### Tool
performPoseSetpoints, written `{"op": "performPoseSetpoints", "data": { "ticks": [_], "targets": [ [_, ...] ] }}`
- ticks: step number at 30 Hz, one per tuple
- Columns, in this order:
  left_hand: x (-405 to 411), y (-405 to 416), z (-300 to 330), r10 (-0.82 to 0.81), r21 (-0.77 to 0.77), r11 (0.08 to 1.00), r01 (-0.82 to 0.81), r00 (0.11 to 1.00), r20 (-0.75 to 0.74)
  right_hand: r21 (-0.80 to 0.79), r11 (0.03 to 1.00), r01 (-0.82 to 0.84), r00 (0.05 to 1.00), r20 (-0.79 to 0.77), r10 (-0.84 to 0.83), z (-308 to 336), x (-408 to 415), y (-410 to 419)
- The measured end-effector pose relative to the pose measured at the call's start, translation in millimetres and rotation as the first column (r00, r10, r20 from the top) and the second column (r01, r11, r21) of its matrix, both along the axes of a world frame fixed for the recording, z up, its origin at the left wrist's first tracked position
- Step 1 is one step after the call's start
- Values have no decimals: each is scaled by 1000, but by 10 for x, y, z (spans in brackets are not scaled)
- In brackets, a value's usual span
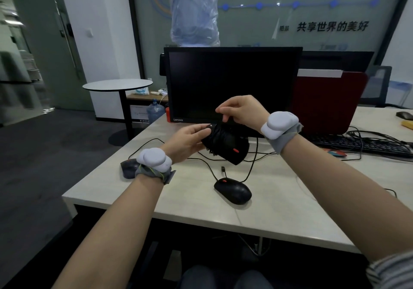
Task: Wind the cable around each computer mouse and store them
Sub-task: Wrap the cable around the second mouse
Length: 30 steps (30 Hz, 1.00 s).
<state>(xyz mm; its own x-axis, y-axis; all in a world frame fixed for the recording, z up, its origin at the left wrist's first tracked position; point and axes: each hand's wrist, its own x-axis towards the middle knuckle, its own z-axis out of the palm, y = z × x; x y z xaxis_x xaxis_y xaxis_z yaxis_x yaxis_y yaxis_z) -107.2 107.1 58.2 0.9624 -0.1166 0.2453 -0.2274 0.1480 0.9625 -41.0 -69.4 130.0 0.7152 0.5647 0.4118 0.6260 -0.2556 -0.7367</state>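
My left hand [187, 140] grips a black mouse [228, 145] with a red wheel, held above the desk in front of the monitor. Cable is wound round its body. Just above it, my right hand [240, 111] pinches the cable at the mouse's top end. A second black mouse [233, 190] with a red wheel lies on the desk nearer me, its cable trailing loose across the desktop. A third, grey mouse [129, 167] lies at the left, partly hidden behind my left wrist.
A dark Lenovo monitor [232, 83] stands at the back of the white desk [279, 217]. A black keyboard [362, 145] and tangled cables lie at the right, with a red partition [328, 101] behind. A round side table [117, 84] stands to the left.
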Motion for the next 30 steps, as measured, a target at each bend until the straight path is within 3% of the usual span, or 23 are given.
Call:
{"op": "performPoseSetpoints", "data": {
  "ticks": [3,6,8,12,16,20,22,25,30],
  "targets": [
    [-38,-48,80,-148,-116,981,155,987,63,8,999,37,999,3,-37,-20,25,-6],
    [-24,-112,162,-148,-249,953,174,982,120,232,972,-43,942,-315,117,-96,7,4],
    [4,-129,183,-80,-358,925,126,987,141,330,944,-14,906,-395,151,-171,-22,52],
    [88,-150,175,71,-476,879,4,988,139,49,995,86,924,-378,-61,-330,-86,186],
    [165,-123,155,348,-517,816,-260,934,79,-356,929,-103,932,-362,-35,-397,-168,76],
    [187,41,77,573,-391,759,-521,819,21,-453,887,-85,957,-285,-54,-357,-234,48],
    [189,86,12,621,-266,760,-593,783,30,-457,889,-18,985,-159,-62,-309,-240,66],
    [183,76,-45,606,-137,790,-597,794,34,-430,892,141,988,113,-101,-192,-210,88],
    [155,4,-29,490,-8,872,-490,870,54,-341,914,220,959,249,-138,-43,-169,38]
  ]
}}
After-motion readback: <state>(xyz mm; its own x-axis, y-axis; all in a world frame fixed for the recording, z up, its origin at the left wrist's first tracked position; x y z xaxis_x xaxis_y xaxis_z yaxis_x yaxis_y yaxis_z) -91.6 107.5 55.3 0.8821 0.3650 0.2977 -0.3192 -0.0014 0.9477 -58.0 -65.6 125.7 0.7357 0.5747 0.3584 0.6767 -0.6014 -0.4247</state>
